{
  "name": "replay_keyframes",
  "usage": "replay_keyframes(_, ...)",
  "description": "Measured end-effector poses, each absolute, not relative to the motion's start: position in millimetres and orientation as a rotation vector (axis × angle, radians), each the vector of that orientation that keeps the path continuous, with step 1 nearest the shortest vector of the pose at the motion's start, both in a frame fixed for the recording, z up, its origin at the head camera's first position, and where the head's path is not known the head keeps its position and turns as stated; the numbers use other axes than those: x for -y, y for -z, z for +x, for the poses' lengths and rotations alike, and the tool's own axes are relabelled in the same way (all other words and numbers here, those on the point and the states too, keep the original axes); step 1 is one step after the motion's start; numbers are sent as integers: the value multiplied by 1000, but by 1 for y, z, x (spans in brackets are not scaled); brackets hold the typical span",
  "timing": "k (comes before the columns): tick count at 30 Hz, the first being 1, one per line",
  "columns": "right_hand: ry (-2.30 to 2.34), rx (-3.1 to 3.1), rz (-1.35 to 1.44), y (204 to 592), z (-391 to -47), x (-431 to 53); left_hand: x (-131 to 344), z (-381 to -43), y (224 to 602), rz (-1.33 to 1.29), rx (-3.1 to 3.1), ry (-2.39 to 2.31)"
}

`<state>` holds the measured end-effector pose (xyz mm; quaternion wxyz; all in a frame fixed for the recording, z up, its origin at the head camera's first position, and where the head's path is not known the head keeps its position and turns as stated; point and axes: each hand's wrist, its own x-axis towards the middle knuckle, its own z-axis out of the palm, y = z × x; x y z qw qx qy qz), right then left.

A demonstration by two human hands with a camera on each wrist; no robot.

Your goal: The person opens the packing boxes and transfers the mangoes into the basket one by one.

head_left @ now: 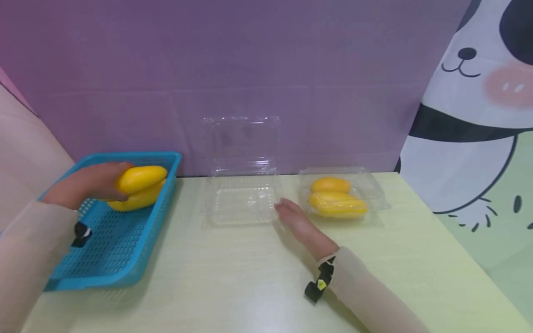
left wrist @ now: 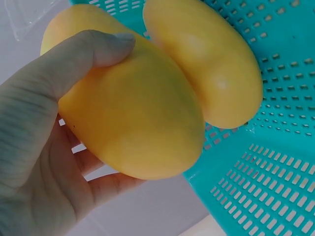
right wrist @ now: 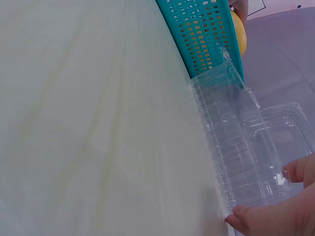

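Observation:
My left hand (head_left: 102, 182) grips a yellow mango (left wrist: 133, 108) over the blue basket, thumb across its top and fingers beneath. A second mango (left wrist: 206, 59) lies in the basket right beside it. My right hand (head_left: 293, 219) is at the right side of an open clear plastic clamshell box (head_left: 245, 203), its fingers mostly straight and fingertips right at the box's edge. In the right wrist view, the thumb and fingers of that hand (right wrist: 285, 206) show at the end of the box.
The blue basket (head_left: 143, 247) has slotted walls and stands at the table's left. Right of the open box, another clear plastic box (head_left: 374, 189) holds two yellow mangoes (head_left: 337, 205). The open box's lid (head_left: 245, 143) stands up against the purple backdrop (head_left: 233, 55).

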<state>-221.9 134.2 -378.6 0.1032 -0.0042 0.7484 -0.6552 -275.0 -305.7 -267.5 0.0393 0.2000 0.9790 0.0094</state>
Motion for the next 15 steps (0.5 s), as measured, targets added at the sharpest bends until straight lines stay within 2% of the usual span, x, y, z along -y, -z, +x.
replay_keyframes(15, 1949, -2196, -8, 379, -222, -133, 307, -268, 273, 685, -2948, -45)
